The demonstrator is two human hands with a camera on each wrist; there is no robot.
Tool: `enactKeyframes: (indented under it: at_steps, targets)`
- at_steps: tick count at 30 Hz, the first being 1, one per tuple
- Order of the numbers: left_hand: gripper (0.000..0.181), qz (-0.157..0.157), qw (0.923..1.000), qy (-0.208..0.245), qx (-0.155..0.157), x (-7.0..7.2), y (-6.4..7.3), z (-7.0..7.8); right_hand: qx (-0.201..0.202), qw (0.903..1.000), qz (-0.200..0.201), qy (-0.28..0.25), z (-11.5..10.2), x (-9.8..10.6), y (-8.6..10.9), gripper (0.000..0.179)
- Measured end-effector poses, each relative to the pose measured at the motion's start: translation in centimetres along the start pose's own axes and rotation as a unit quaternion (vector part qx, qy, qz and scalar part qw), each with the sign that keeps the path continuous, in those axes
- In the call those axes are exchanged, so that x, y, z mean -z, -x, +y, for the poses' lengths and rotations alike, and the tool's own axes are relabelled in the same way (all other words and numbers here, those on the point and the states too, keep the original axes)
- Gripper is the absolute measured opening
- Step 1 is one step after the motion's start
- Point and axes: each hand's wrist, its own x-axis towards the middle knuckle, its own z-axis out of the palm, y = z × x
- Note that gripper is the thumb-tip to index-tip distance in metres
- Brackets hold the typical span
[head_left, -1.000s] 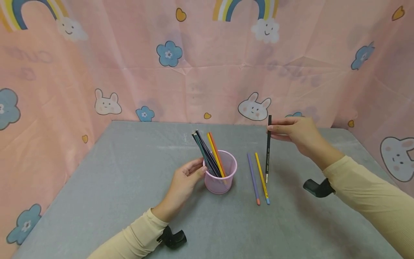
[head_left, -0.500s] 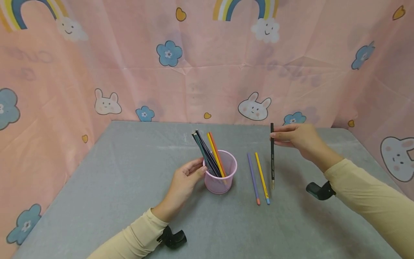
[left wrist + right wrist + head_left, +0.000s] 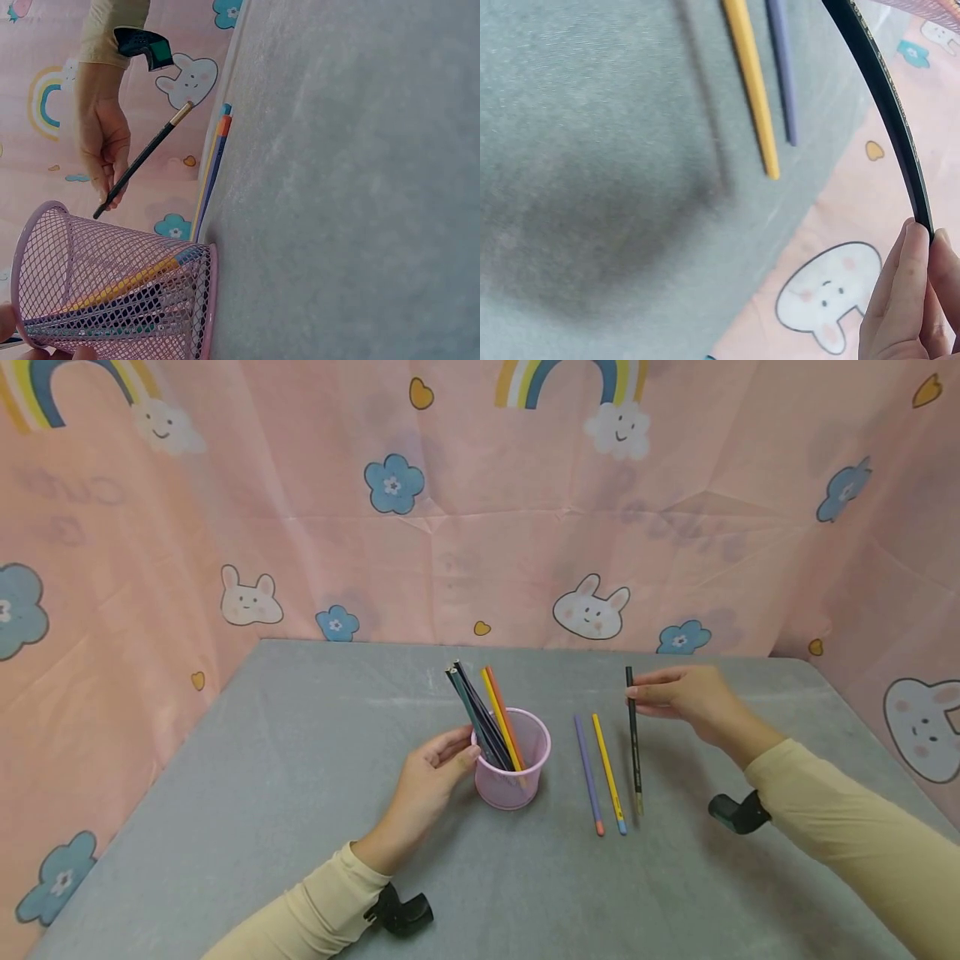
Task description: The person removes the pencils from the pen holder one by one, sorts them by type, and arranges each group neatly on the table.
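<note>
My left hand [image 3: 422,789] grips the pink mesh pencil cup [image 3: 507,791] at its left rim, fingers and thumb on the edge. Several dark pencils [image 3: 480,714] lean left inside the cup, beside a yellow one [image 3: 498,718] and an orange one [image 3: 495,689]. Pinched near its upper end by my right hand [image 3: 701,702] is a black pencil [image 3: 634,743], its gold-coloured end pointing down toward me. In the left wrist view this black pencil [image 3: 142,159] slants above the tabletop. A yellow pencil [image 3: 608,772] and a purple pencil [image 3: 588,775] lie side by side between cup and right hand.
The grey table [image 3: 337,710] ends at a pink printed cloth [image 3: 450,552] hung behind it and along the sides. Black camera mounts [image 3: 738,814] sit under both wrists.
My right hand has lowered the black pencil and brought it nearer to me, slightly to the right of the yellow one. The left hand and cup have stayed put.
</note>
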Motion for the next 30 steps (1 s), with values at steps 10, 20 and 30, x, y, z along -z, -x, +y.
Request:
enactKeyframes:
  at_steps: [10,20,30]
  targets:
    - [0.042,0.001,1.0000,0.008,-0.002,0.0,0.0,0.0,-0.019,0.9997,-0.003,0.018,1.5,-0.1,-0.7,0.055]
    - [0.043,-0.005,1.0000,0.004,-0.004,0.1,-0.1,0.0,-0.034,0.9985,-0.013,0.042,2.4,-0.3,-1.1,0.055]
    - [0.042,-0.007,0.9999,0.007,-0.011,0.1,-0.1,-0.1,-0.044,0.9978,-0.022,0.045,3.5,-0.3,-1.7,0.052]
